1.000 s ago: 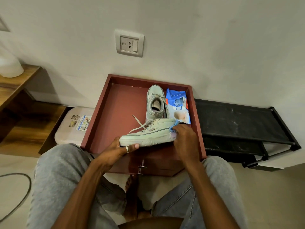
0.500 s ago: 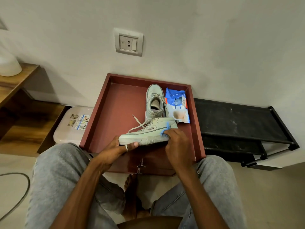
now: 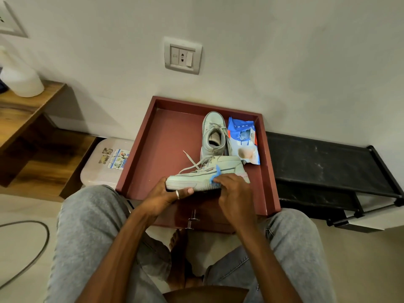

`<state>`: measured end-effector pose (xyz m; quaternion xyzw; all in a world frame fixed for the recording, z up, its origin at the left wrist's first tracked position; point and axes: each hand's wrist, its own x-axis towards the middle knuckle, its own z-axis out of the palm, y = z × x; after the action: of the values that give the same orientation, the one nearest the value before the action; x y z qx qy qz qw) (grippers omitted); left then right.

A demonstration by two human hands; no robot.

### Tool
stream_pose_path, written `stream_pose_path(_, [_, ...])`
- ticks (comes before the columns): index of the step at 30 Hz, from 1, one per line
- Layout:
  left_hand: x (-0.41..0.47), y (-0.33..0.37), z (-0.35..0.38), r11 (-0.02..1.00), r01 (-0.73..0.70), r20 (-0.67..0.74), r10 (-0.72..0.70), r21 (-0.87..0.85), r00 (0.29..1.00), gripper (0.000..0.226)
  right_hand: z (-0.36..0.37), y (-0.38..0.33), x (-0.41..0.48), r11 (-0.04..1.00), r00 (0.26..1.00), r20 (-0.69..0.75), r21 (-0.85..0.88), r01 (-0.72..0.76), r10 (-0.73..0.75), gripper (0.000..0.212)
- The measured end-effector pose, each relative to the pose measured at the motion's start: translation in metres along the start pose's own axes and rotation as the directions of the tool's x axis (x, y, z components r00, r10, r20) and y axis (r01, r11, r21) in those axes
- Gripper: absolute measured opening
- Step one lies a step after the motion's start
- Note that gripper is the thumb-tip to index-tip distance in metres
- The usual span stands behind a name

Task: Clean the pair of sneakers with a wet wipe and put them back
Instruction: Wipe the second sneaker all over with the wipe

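Observation:
A pale mint sneaker (image 3: 196,174) lies sideways above the front of a maroon tray (image 3: 153,136), toe to the left. My left hand (image 3: 166,193), a ring on one finger, grips its toe and sole from below. With my right hand (image 3: 235,191) I press a blue wet wipe (image 3: 215,176) against the sneaker's side near the middle of the sole. The second sneaker (image 3: 213,134) stands upright at the back of the tray, toe toward the wall. A blue and white wipe packet (image 3: 243,141) lies open beside it on the right.
A black shoe rack (image 3: 323,162) stands to the right of the tray. A white plastic box (image 3: 102,162) with stickers sits to its left, under a wooden shelf (image 3: 24,106) bearing a white bottle (image 3: 20,77). A cable (image 3: 32,254) curves over the floor at left. My knees flank the tray.
My right hand has slid the wipe leftward along the sneaker's side, from the heel toward the middle. The left hand keeps its hold on the toe.

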<state>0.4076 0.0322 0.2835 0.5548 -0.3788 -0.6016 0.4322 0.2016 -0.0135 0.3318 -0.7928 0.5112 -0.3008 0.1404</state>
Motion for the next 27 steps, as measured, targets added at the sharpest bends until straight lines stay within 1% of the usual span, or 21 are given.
stream_pose_path(3, [0.001, -0.008, -0.002, 0.998, 0.040, -0.104, -0.046, -0.057, 0.994, 0.081, 0.012, -0.026, 0.009, 0.994, 0.980, 0.164, 0.042, 0.103, -0.109, 0.035])
stream_pose_path(4, [0.001, -0.009, -0.002, 0.997, 0.050, -0.145, -0.058, -0.059, 0.988, 0.088, 0.017, -0.035, 0.014, 0.989, 0.961, 0.232, 0.045, 0.143, -0.149, 0.033])
stream_pose_path(5, [0.002, -0.011, -0.002, 0.998, 0.051, -0.176, -0.057, -0.035, 0.983, 0.088, 0.022, -0.044, 0.020, 0.983, 0.936, 0.301, 0.028, 0.183, -0.183, 0.030])
stream_pose_path(6, [0.003, -0.012, -0.002, 0.999, 0.053, -0.198, -0.052, 0.000, 0.979, 0.082, 0.028, -0.053, 0.026, 0.975, 0.910, 0.360, -0.004, 0.222, -0.206, 0.027])
stream_pose_path(8, [0.003, -0.015, -0.001, 0.999, 0.033, -0.212, -0.029, 0.016, 0.977, 0.062, 0.038, -0.075, 0.034, 0.954, 0.871, 0.431, -0.070, 0.292, -0.235, 0.021])
stream_pose_path(9, [0.004, -0.018, -0.002, 0.999, 0.031, -0.237, -0.026, 0.021, 0.971, 0.057, 0.043, -0.086, 0.035, 0.940, 0.850, 0.464, -0.094, 0.328, -0.250, 0.021])
stream_pose_path(11, [0.004, -0.020, -0.002, 0.999, 0.028, -0.263, -0.022, 0.017, 0.965, 0.053, 0.049, -0.099, 0.033, 0.917, 0.804, 0.524, -0.104, 0.386, -0.279, 0.023])
stream_pose_path(12, [0.004, -0.019, -0.001, 1.000, 0.029, -0.249, -0.029, -0.004, 0.968, 0.055, 0.046, -0.098, 0.033, 0.916, 0.797, 0.532, -0.094, 0.390, -0.285, 0.024])
stream_pose_path(13, [0.004, -0.016, 0.000, 0.999, 0.044, -0.236, -0.047, -0.020, 0.971, 0.058, 0.040, -0.092, 0.034, 0.928, 0.809, 0.523, -0.083, 0.362, -0.269, 0.023])
stream_pose_path(14, [0.003, -0.011, 0.003, 0.997, 0.062, -0.238, -0.069, -0.036, 0.969, 0.062, 0.032, -0.083, 0.037, 0.947, 0.830, 0.505, -0.071, 0.314, -0.238, 0.021])
stream_pose_path(15, [0.002, -0.008, 0.005, 0.992, 0.086, -0.247, -0.107, -0.092, 0.963, 0.067, 0.024, -0.071, 0.040, 0.962, 0.853, 0.481, -0.064, 0.265, -0.203, 0.021])
stream_pose_path(17, [0.003, -0.008, 0.008, 0.983, 0.088, -0.271, -0.130, -0.164, 0.954, 0.078, 0.005, -0.052, 0.043, 0.980, 0.886, 0.446, -0.082, 0.183, -0.128, 0.025])
stream_pose_path(20, [0.000, -0.007, 0.015, 0.983, 0.065, -0.297, -0.114, -0.170, 0.948, 0.092, 0.002, -0.054, 0.041, 0.983, 0.879, 0.464, -0.084, 0.163, -0.106, 0.028])
stream_pose_path(21, [0.002, -0.009, 0.015, 0.979, 0.075, -0.305, -0.131, -0.189, 0.943, 0.089, 0.008, -0.060, 0.041, 0.983, 0.874, 0.473, -0.076, 0.167, -0.112, 0.026])
stream_pose_path(22, [0.003, -0.008, 0.014, 0.977, 0.085, -0.312, -0.144, -0.197, 0.939, 0.081, 0.016, -0.067, 0.041, 0.980, 0.869, 0.479, -0.081, 0.183, -0.123, 0.023])
stream_pose_path(24, [0.005, -0.011, 0.013, 0.984, 0.110, -0.315, -0.149, -0.138, 0.937, 0.067, 0.032, -0.084, 0.043, 0.960, 0.860, 0.483, -0.125, 0.252, -0.163, 0.015])
stream_pose_path(25, [0.004, -0.009, 0.013, 0.983, 0.128, -0.289, -0.162, -0.133, 0.943, 0.061, 0.039, -0.094, 0.043, 0.947, 0.856, 0.483, -0.145, 0.286, -0.185, 0.013])
stream_pose_path(26, [0.005, -0.011, 0.014, 0.987, 0.113, -0.299, -0.143, -0.116, 0.944, 0.047, 0.044, -0.104, 0.042, 0.936, 0.848, 0.491, -0.158, 0.315, -0.202, 0.014])
stream_pose_path(27, [0.005, -0.012, 0.015, 0.986, 0.126, -0.323, -0.154, -0.107, 0.934, 0.019, 0.047, -0.114, 0.042, 0.923, 0.832, 0.509, -0.166, 0.346, -0.221, 0.017])
